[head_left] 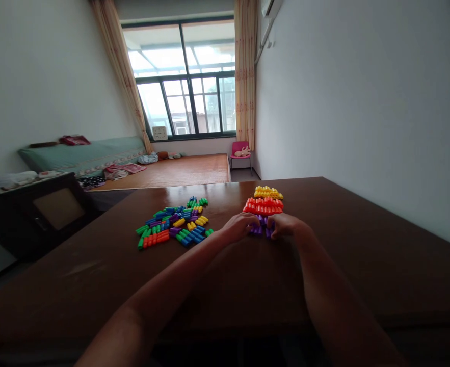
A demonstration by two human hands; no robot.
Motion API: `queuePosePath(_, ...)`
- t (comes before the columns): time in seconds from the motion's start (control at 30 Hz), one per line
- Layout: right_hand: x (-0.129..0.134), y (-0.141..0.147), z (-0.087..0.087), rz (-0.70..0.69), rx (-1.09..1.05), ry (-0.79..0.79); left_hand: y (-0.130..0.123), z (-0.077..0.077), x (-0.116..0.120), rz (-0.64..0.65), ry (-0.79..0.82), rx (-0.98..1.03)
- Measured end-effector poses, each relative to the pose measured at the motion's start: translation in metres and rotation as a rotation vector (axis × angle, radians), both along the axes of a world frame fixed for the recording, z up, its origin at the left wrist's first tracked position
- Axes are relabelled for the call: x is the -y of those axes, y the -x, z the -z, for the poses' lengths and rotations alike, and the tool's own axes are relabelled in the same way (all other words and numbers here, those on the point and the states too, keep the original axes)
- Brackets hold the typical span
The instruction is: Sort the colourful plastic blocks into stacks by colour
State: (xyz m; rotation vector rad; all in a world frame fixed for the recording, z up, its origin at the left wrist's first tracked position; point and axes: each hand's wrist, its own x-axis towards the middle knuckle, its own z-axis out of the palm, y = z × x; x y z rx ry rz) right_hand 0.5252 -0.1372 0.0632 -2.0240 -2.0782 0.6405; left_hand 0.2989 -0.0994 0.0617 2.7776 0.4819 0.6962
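Purple pieces (261,228) lie on the dark brown table (247,285) between my two hands. My left hand (241,226) is at their left side, fingers curled in against them. From the right, my right hand (283,225) bends its fingers and thumb around purple pieces at that end. Just beyond the hands is a band of red pieces (263,206), and behind it a group of yellow ones (268,192). To the left spreads a loose pile of green, blue, purple, yellow and red pieces (179,223).
Past the table's far edge stands a low bed (194,169), with a pink chair (240,151) beside it. A dark cabinet (56,211) is on the left. A white wall (362,102) runs along the right.
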Motion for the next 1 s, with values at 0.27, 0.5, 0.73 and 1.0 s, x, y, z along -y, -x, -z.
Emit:
queuePosePath(0.27, -0.002, 0.001, -0.001, 0.015, 0.054, -0.034, -0.012, 0.025, -0.006, 0.100, 0.072, 0.049)
queuePosePath(0.5, -0.005, -0.005, 0.003, 0.014, 0.126, -0.038, -0.012, 0.025, 0.006, 0.073, 0.082, 0.024)
queuePosePath(0.73, -0.001, -0.001, -0.002, 0.028, 0.146, -0.044, -0.015, 0.026, 0.005, 0.021, 0.019, 0.008)
queuePosePath(1.0, 0.000, 0.000, 0.001, 0.007, 0.156, -0.057, -0.022, 0.032, 0.019, -0.140, -0.102, -0.084)
